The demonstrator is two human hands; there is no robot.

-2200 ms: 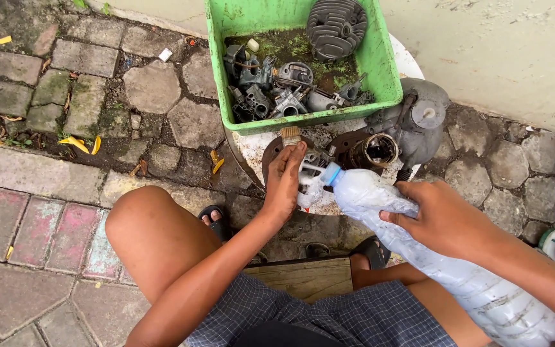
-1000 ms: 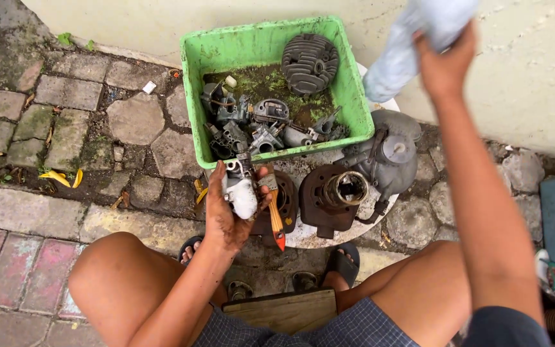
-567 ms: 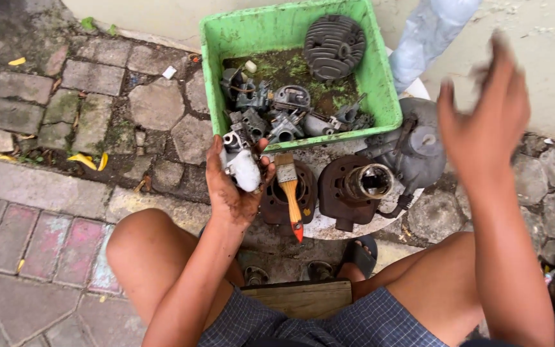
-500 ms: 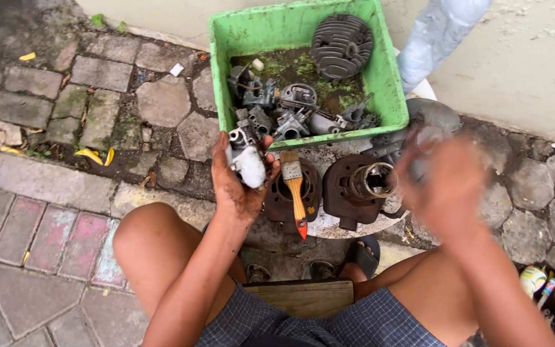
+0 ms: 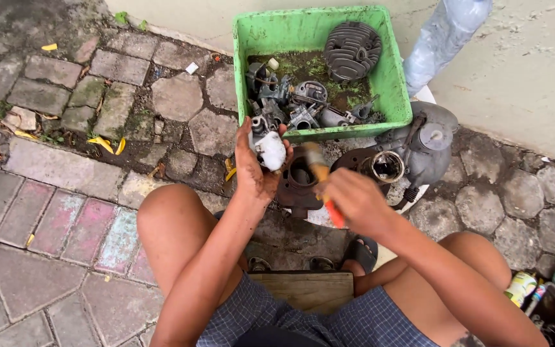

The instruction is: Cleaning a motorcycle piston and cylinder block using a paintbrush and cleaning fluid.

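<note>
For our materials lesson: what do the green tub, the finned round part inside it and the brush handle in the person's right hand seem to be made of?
Green tub: probably plastic, with an even colour and thin scuffed walls.
Finned round part: likely cast metal, dull grey with rigid ribs.
Brush handle in the right hand: orange, smooth, possibly plastic; motion blur leaves it open.

Ground (image 5: 65,193): irregular grey stone pavers near wall, reddish rectangular brick pavers at lower left, moss and dirt in joints. Green plastic crate (image 5: 252,38) sits on stones at top centre, against pale wall. Just in front of crate, dark engine cylinder parts (image 5: 387,167) on white sheet (image 5: 319,217). Clear plastic bottle (image 5: 441,35) leans on wall, right of crate. Yellow fallen leaves (image 5: 107,144) scattered left. Low wooden stool (image 5: 303,289) at bottom centre.
</note>
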